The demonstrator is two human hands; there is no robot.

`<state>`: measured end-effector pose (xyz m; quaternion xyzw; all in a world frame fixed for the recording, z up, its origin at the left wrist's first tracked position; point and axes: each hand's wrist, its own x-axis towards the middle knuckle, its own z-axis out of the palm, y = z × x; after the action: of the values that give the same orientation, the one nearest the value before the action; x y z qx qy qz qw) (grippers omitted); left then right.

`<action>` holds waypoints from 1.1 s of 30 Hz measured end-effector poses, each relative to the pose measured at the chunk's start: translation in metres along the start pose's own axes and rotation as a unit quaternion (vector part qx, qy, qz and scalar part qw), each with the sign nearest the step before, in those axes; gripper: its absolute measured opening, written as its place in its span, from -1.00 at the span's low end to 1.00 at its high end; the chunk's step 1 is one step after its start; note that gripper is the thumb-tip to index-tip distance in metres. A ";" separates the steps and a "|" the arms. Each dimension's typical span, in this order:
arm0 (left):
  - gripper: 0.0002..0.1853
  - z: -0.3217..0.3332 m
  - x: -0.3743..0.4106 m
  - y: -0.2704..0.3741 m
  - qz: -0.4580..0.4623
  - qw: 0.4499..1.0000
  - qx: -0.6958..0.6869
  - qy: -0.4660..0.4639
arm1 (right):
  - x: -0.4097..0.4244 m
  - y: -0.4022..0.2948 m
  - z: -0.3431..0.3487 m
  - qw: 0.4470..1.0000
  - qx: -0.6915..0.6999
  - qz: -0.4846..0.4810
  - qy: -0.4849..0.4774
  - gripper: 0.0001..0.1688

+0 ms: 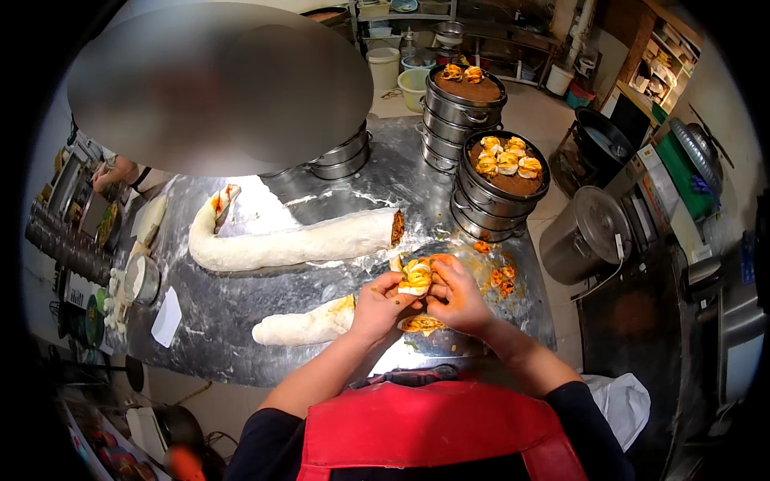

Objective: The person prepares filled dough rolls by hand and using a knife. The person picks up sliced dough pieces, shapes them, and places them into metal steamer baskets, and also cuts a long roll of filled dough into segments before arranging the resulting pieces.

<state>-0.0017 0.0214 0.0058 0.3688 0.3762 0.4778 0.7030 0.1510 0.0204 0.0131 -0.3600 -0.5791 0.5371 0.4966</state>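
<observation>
Between the fingers of both hands is a twisted dough roll [416, 276], white with orange and yellow filling showing in its folds. My left hand [379, 305] grips its left side and my right hand [454, 294] its right side, above the front of the metal table. A shorter filled dough log [305, 323] lies left of my left wrist. Below my hands rests a cut slice of filled dough [422, 324]. Farther back stretches a long floured dough log [301, 242], curled at its left end, with reddish-brown filling at its cut right end.
At the right stand stacked metal steamers; the near one [499, 198] holds several twisted rolls, the far one [464, 108] two. Filling scraps [502, 280] litter the table [228, 324]. A white scraper [167, 317] and flour bowl [142, 278] sit left. A lidded pot [585, 234] stands beyond the right edge.
</observation>
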 end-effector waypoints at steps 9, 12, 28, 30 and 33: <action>-0.65 0.001 -0.001 -0.006 0.073 0.988 0.133 0.019 | 0.012 0.004 -0.003 0.997 0.057 0.047 0.004 -0.45; -0.56 0.000 0.003 -0.003 0.085 0.993 0.076 0.011 | 0.014 0.003 -0.012 0.995 0.070 0.058 -0.028 -0.50; -0.71 0.007 0.033 0.002 0.096 0.950 0.296 0.001 | 0.046 -0.023 -0.056 0.967 -0.243 -0.016 -0.071 -0.58; -0.71 0.011 0.033 0.009 0.076 0.961 0.267 -0.007 | 0.067 -0.031 -0.086 0.958 -0.278 -0.072 0.011 -0.60; -0.75 0.007 0.029 0.004 0.038 0.974 0.222 -0.019 | 0.099 -0.048 -0.152 0.894 -0.400 -0.114 0.166 -0.55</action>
<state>0.0101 0.0495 0.0075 0.5388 0.4450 0.4015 0.5920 0.2779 0.1465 0.0680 -0.5434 -0.6913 0.1318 0.4576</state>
